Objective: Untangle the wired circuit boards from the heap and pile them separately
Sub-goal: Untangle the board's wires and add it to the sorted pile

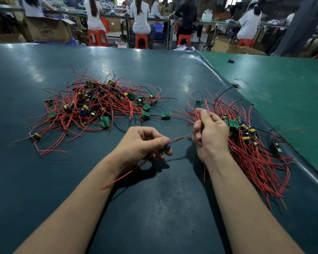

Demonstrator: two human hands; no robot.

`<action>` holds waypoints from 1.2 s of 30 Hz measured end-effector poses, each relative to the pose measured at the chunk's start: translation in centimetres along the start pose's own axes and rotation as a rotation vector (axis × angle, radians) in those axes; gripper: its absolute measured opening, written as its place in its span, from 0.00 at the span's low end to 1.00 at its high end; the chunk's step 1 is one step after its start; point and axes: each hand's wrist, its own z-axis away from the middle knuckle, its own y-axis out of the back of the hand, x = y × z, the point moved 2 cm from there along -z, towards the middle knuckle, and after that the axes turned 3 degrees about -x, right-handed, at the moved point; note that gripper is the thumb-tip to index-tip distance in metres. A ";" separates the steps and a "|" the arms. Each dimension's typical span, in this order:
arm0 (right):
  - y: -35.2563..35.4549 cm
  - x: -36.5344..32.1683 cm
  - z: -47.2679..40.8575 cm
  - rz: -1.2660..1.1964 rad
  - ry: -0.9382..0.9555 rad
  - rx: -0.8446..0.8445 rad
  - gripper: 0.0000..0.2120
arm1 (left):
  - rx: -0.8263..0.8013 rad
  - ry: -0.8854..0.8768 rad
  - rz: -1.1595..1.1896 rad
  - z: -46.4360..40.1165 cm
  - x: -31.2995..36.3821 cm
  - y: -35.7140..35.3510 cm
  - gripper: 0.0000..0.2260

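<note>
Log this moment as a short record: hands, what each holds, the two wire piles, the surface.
left hand: pinches a small board with red wires trailing
right hand: grips red wires beside the sorted pile
tangled heap: left of centre, boards and red wires mixed
sorted pile: right, wires lying roughly parallel
surface: dark green mat

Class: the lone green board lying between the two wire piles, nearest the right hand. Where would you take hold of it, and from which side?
Probably pinch the lone green board by its edges from above. It lies flat and apart from the heap, its red wires trailing sideways, so lifting straight up should drag least.
</note>
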 end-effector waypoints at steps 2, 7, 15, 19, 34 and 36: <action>0.0 0.1 0.0 0.042 0.010 0.006 0.10 | -0.007 0.002 -0.010 0.0 0.0 0.0 0.12; -0.3 -0.1 0.1 -0.017 -0.010 -0.053 0.10 | 0.082 -0.022 0.046 -0.1 0.2 0.1 0.07; -1.8 1.9 2.1 0.257 -0.221 -0.448 0.11 | 0.198 -0.048 0.118 0.0 0.3 -0.1 0.09; -1.7 1.6 1.8 0.247 -0.186 -0.401 0.11 | 0.170 -0.042 0.098 -0.1 0.1 0.1 0.07; -0.2 -0.3 0.1 -0.122 0.007 0.002 0.14 | -0.015 -0.077 0.273 0.7 1.1 -0.6 0.05; -0.2 -0.3 0.0 -0.135 -0.027 0.032 0.15 | 0.031 -0.097 0.311 0.7 1.5 -0.3 0.02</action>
